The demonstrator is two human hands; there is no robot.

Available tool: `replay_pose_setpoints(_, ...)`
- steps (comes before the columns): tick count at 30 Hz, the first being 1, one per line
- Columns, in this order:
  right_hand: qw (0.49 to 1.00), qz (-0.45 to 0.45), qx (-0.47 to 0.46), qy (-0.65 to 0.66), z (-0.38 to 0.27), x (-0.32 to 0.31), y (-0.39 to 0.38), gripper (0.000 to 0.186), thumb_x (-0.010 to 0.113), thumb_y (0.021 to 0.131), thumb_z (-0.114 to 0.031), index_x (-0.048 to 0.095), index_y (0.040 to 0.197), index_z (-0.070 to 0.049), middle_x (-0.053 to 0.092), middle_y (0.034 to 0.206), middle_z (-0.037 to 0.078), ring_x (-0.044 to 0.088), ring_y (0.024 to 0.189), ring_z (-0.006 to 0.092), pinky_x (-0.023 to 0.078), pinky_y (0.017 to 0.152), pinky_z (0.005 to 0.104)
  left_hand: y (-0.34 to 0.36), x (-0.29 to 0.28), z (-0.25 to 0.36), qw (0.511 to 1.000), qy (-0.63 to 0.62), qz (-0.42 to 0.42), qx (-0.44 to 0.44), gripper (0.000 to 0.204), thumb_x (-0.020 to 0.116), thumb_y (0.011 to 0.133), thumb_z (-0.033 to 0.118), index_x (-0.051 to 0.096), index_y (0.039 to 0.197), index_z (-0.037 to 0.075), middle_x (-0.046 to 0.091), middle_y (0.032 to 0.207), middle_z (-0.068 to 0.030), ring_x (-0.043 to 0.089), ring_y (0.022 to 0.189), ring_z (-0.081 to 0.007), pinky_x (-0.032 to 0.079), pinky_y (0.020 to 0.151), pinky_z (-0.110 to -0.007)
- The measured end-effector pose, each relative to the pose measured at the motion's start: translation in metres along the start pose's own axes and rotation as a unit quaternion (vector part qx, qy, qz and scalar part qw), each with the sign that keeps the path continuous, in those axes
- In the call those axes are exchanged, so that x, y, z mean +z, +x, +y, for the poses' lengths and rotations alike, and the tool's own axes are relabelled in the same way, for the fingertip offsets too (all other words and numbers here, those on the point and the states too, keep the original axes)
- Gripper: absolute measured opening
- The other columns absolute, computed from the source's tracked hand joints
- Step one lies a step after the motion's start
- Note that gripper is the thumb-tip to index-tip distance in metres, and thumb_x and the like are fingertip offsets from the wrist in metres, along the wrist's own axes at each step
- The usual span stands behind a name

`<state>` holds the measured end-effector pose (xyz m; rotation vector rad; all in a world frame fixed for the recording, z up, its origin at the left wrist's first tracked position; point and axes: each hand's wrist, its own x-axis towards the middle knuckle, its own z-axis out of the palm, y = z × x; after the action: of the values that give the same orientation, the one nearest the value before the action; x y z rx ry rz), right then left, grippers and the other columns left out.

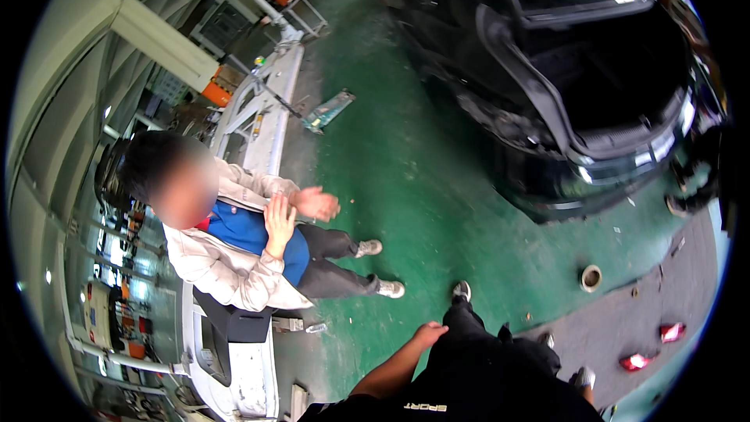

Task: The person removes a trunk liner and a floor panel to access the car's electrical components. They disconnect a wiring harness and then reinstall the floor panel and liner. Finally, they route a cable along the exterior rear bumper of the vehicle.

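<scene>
My left hand [430, 334] is low in the picture in front of my dark trousers. Its fingers look curled together, and nothing shows in them. The bare left forearm [391, 373] comes up from the lower edge. My right hand does not show. To the left stands another person [250, 227] in a light jacket, blue top and grey trousers. Both of that person's hands [301, 211] are raised in front of the chest, close together, with no object visible in them.
A black car [539, 164] with its boot open fills the upper right. On the grey mat [609, 328] lie two red tail lights [672, 333]; a round ring-shaped object [591, 278] sits nearby. A white platform [285, 101] runs along the left, beside a teal package [328, 112] on the green floor.
</scene>
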<state>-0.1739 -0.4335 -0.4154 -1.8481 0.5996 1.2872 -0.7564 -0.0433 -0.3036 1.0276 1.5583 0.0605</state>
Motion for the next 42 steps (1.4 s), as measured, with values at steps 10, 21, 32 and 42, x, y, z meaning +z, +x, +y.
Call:
replay_pose_setpoints(10,0.881,-0.041,-0.305,-0.36,-0.036,0.259,-0.139,0.014,0.066,0.088,-0.019,0.063,0.095,-0.007,0.063,0.078,0.012,0.06,0.068,0.0307,0.049,0.06,0.0445,0.051,-0.143,0.052,0.962,0.078,-0.196,-0.171,0.053,0.074,0.09,0.057,0.073,0.114,0.01,0.072,0.096,-0.0055,0.069,0.085,-0.0217,0.056,0.074,-0.043)
replay_pose_setpoints(21,0.99,0.002,-0.042,-0.132,-0.107,0.364,-0.183,0.023,0.063,0.094,-0.017,0.067,0.112,-0.004,0.065,0.081,0.008,0.061,0.064,0.0194,0.051,0.057,0.036,0.019,-0.265,0.177,0.957,-0.006,-0.281,-0.075,0.014,0.062,0.099,0.017,0.072,0.104,0.008,0.07,0.092,0.0014,0.064,0.084,-0.0119,0.051,0.078,-0.029)
replay_pose_setpoints(32,0.94,-0.175,-0.039,-0.288,-0.123,0.504,-0.346,0.035,0.074,0.085,-0.031,0.076,0.111,-0.008,0.075,0.097,0.006,0.069,0.087,0.0156,0.056,0.08,0.0336,0.15,-0.35,0.37,0.761,0.302,-0.542,-0.189,0.01,0.06,0.104,0.018,0.066,0.098,0.012,0.064,0.09,0.007,0.061,0.086,-0.006,0.053,0.078,-0.027)
replay_pose_setpoints(42,0.946,-0.309,0.038,0.089,-0.05,0.703,-0.419,0.023,0.067,0.093,-0.022,0.073,0.109,-0.008,0.073,0.094,0.001,0.066,0.083,0.0095,0.057,0.073,0.0294,0.268,-0.237,0.604,0.486,0.579,-0.464,0.462,0.032,0.079,0.083,0.024,0.07,0.108,0.006,0.069,0.111,-0.0148,0.066,0.103,-0.0341,0.053,0.093,-0.042)
